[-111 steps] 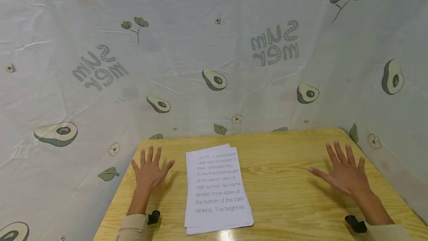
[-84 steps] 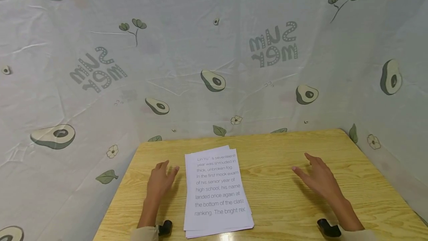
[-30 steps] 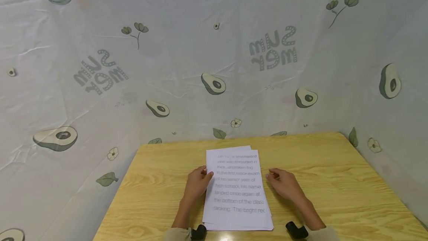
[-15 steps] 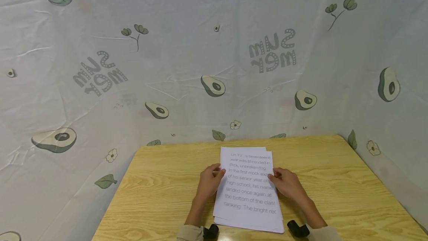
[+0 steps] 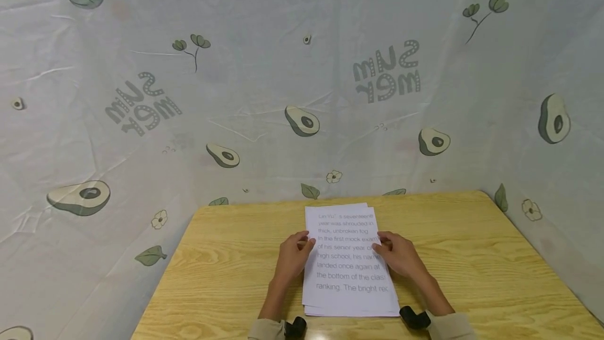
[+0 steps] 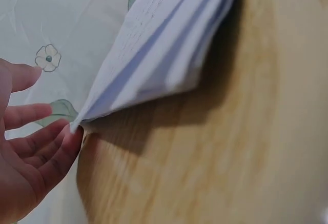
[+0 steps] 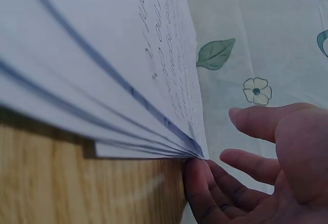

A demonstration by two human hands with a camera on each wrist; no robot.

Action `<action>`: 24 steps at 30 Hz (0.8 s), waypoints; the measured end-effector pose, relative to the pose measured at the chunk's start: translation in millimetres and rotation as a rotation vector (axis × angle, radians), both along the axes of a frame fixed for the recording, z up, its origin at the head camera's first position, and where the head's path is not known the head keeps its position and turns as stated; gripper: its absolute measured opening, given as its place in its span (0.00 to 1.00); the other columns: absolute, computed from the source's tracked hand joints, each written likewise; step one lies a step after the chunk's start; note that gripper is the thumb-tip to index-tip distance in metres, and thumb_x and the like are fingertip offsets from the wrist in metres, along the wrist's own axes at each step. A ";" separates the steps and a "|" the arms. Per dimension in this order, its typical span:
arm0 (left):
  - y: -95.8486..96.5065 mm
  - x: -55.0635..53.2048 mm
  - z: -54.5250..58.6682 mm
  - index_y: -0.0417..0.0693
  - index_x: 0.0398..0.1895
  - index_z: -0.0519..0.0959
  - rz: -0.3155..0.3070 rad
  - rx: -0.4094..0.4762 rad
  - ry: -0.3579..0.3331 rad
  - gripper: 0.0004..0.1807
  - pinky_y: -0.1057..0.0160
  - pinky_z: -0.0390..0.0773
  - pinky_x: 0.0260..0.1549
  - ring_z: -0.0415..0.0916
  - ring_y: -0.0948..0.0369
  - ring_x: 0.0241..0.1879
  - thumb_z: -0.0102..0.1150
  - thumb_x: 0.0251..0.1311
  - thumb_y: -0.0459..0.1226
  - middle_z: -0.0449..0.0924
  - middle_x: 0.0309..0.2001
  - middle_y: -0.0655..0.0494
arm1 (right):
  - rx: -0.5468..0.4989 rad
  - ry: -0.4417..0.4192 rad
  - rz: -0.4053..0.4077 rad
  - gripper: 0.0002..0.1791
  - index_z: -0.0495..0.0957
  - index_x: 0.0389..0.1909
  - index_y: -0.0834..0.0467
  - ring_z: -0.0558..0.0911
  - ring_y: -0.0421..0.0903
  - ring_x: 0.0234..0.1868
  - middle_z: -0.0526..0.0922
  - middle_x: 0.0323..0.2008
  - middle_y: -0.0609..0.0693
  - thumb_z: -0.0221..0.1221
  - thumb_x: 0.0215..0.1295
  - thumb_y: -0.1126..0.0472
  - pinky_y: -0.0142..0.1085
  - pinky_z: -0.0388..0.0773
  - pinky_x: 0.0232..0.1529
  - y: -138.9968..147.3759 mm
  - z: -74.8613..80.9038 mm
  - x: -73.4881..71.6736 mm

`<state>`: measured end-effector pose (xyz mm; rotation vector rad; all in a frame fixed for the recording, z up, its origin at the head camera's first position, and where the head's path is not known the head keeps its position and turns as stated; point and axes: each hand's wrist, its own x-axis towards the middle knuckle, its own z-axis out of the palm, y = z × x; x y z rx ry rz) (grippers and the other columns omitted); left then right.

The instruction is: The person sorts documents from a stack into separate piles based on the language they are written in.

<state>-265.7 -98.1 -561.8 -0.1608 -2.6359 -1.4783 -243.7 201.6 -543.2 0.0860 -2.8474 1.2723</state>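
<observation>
A stack of white printed sheets (image 5: pixel 346 261) stands between my two hands, its layers fanning apart at the near end in both wrist views. My left hand (image 5: pixel 291 258) holds the left edge, thumb side toward the printed face. On the opposite edge, my right hand (image 5: pixel 401 253) grips the sheets, with its thumb over the text in the head view. Fingertips (image 6: pixel 74 131) meet the gathered edge in the left wrist view. In the right wrist view, fingers (image 7: pixel 197 175) touch the other edge where the layers come together. The sheets' undersides are mostly hidden.
The wooden table (image 5: pixel 226 266) extends on both sides of the paper. A pale curtain (image 5: pixel 264 67) with avocado, leaf and flower prints hangs behind the table and along its sides. Black wrist cameras (image 5: pixel 296 328) sit at the cuffs.
From beside the stack, both hands have come inward onto its edges. The sheets have moved right from their first position, then slightly back left. My right hand has joined the left in holding them.
</observation>
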 end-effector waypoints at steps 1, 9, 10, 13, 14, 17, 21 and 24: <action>-0.9 -0.1 -0.1 0.37 0.67 0.81 0.003 -0.004 0.000 0.25 0.51 0.89 0.48 0.88 0.50 0.50 0.65 0.74 0.43 0.87 0.56 0.41 | -0.007 -0.004 0.000 0.30 0.74 0.70 0.73 0.87 0.52 0.48 0.84 0.60 0.69 0.64 0.75 0.58 0.37 0.83 0.42 -1.0 -0.4 -0.3; -6.0 -0.2 1.2 0.39 0.67 0.82 0.008 -0.017 -0.015 0.24 0.50 0.88 0.52 0.87 0.50 0.51 0.65 0.75 0.44 0.87 0.57 0.43 | -0.029 -0.014 -0.020 0.29 0.74 0.70 0.72 0.86 0.50 0.48 0.83 0.62 0.68 0.64 0.76 0.59 0.33 0.81 0.41 -4.6 -5.1 -2.4; -6.6 -0.6 1.5 0.39 0.67 0.81 0.009 -0.019 -0.016 0.24 0.49 0.88 0.52 0.87 0.50 0.52 0.64 0.75 0.44 0.87 0.57 0.43 | -0.026 -0.010 -0.019 0.29 0.74 0.70 0.72 0.86 0.50 0.48 0.83 0.62 0.68 0.64 0.76 0.59 0.34 0.81 0.41 -4.6 -5.0 -2.7; -8.6 -1.0 2.7 0.41 0.68 0.81 0.015 -0.020 -0.037 0.25 0.50 0.88 0.53 0.87 0.51 0.53 0.64 0.76 0.45 0.87 0.57 0.45 | -0.017 -0.011 -0.007 0.29 0.74 0.70 0.72 0.86 0.52 0.50 0.82 0.63 0.69 0.64 0.76 0.58 0.36 0.82 0.44 -3.4 -3.3 -3.2; -9.2 -1.3 3.0 0.41 0.68 0.81 0.013 -0.017 -0.039 0.25 0.50 0.88 0.53 0.86 0.51 0.53 0.64 0.76 0.45 0.87 0.57 0.45 | -0.012 -0.011 -0.003 0.29 0.74 0.70 0.72 0.87 0.54 0.51 0.82 0.63 0.69 0.64 0.76 0.58 0.38 0.83 0.45 -2.6 -2.0 -3.0; -11.1 -2.0 4.7 0.40 0.69 0.80 0.000 -0.006 -0.047 0.26 0.52 0.88 0.51 0.86 0.51 0.54 0.63 0.76 0.45 0.86 0.57 0.45 | 0.010 -0.011 0.003 0.30 0.74 0.70 0.72 0.87 0.59 0.54 0.83 0.61 0.69 0.64 0.76 0.58 0.43 0.85 0.48 1.1 2.0 -2.0; -14.9 -2.7 7.0 0.38 0.68 0.81 -0.020 -0.001 -0.057 0.26 0.53 0.89 0.48 0.87 0.50 0.52 0.64 0.76 0.45 0.86 0.55 0.44 | 0.062 -0.021 0.023 0.29 0.76 0.67 0.74 0.87 0.58 0.51 0.88 0.51 0.63 0.65 0.75 0.58 0.45 0.84 0.47 5.1 7.3 -0.2; -18.0 -2.8 7.4 0.37 0.66 0.82 -0.031 -0.041 -0.065 0.25 0.55 0.88 0.44 0.87 0.51 0.49 0.64 0.75 0.44 0.87 0.51 0.44 | 0.082 -0.036 0.049 0.24 0.81 0.61 0.73 0.84 0.51 0.45 0.87 0.42 0.54 0.66 0.73 0.58 0.40 0.78 0.43 5.1 10.0 0.1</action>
